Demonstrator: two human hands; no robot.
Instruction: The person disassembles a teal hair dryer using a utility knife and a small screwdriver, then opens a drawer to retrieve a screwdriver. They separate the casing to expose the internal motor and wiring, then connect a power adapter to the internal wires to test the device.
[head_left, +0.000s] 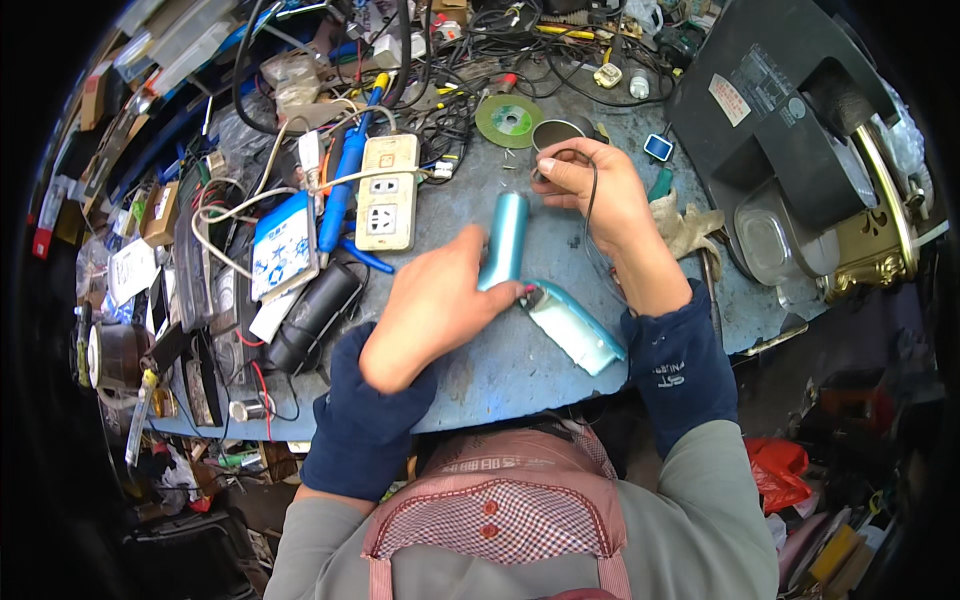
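Observation:
My left hand [430, 300] is closed around a teal appliance housing [508, 235], shaped like a hair dryer with a tubular upper part. Its second part, a teal handle [575, 330], angles toward the lower right and shows a pale inner side. Dark and reddish bits sit at the joint by my left thumb. Raised at the right, my right hand [605, 195] pinches a thin black cord [592, 215] that loops down toward the housing. Just behind my right fingers stands a dark round cup-like tube [558, 132].
A green grinding disc [510, 120] lies beyond the housing. Left are a power strip [387, 195], a blue soldering iron-like tool [345, 180] and a black cylinder [315, 315]. A work glove [685, 225], a clear plastic container [775, 235] and a large black casing [770, 110] stand right.

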